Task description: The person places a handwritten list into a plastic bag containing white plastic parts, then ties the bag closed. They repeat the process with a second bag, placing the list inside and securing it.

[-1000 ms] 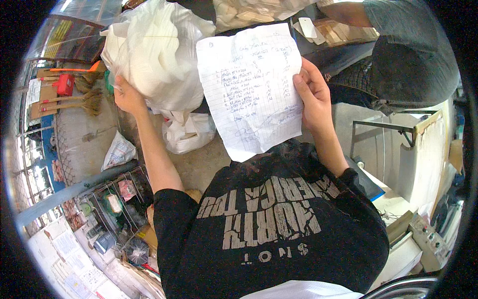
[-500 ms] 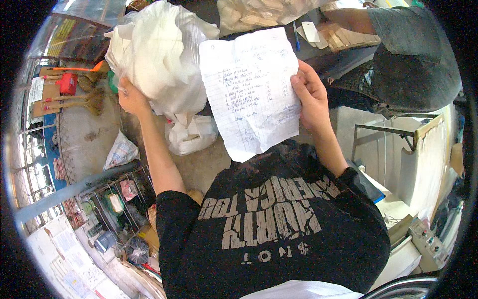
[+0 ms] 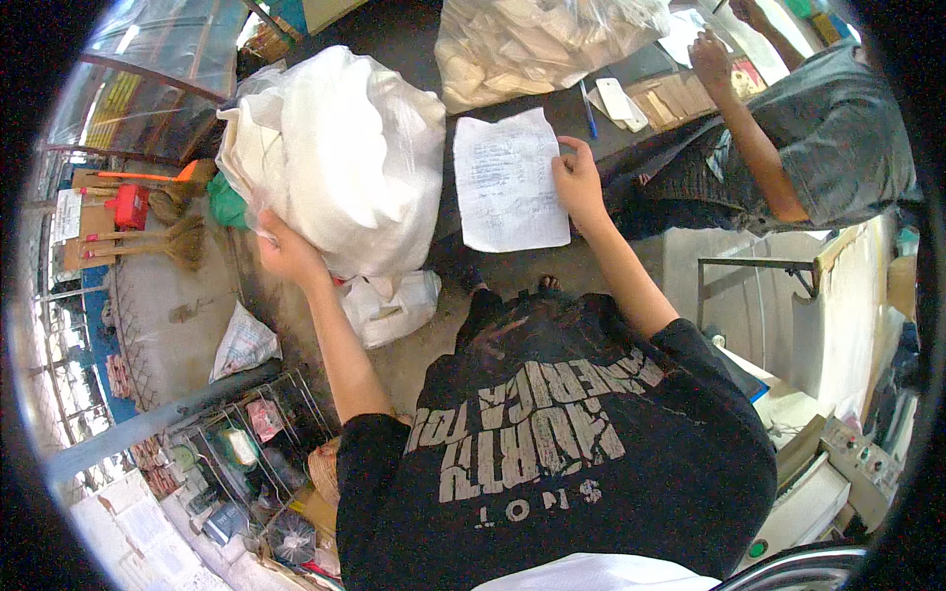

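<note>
My right hand [image 3: 579, 183] pinches the right edge of a creased sheet of paper [image 3: 511, 212] covered in handwriting, held out in front of me. On the left, my left hand [image 3: 288, 250] is closed on the plastic at the lower left side of a big clear plastic bag [image 3: 340, 148] full of white, cloth-like material. Below that bag sits a smaller white plastic bag [image 3: 392, 307] with pale pieces inside.
A dark table [image 3: 631, 148] carries a clear bag of cream-coloured pieces [image 3: 542, 49], a blue pen [image 3: 589, 108] and a white phone-shaped object [image 3: 618, 102]. Another person [image 3: 818, 148] sits at the right. Brooms [image 3: 148, 241] and a wire rack [image 3: 246, 443] stand left.
The paper has moved away from me, toward the table, and looks smaller. The big bag appears slightly lower and further right. The other person's arms now show raised over the table.
</note>
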A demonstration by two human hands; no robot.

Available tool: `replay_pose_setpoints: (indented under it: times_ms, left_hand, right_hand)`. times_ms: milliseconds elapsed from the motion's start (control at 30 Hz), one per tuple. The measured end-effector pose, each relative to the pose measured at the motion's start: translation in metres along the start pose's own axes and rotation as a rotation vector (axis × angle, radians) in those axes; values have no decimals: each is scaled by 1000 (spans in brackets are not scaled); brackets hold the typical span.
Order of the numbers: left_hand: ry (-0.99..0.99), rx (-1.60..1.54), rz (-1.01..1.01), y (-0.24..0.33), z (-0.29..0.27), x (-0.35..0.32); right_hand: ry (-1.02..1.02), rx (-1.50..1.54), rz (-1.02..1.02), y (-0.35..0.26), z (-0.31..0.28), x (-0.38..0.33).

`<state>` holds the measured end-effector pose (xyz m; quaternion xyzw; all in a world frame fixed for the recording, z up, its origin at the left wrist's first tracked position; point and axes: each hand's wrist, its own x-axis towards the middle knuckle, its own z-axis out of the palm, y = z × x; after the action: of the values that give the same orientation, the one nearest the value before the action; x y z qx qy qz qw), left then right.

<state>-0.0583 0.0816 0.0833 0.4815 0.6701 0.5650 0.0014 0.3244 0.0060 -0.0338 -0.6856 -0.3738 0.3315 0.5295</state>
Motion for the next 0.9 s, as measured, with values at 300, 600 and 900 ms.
replay_pose_setpoints:
  times_ms: [300,600,900]
  left_hand:
    - [-139,-205,-11,-7,-1,6]
    - [-242,-207,80,-11,-5,17]
    - [-279,-285,234,-14,-2,29]
  right_hand:
    - [71,-950,-481,24,60,35]
    - [-162,-1191,-248,12,135,47]
    - [-217,-1222,-250,6,155,42]
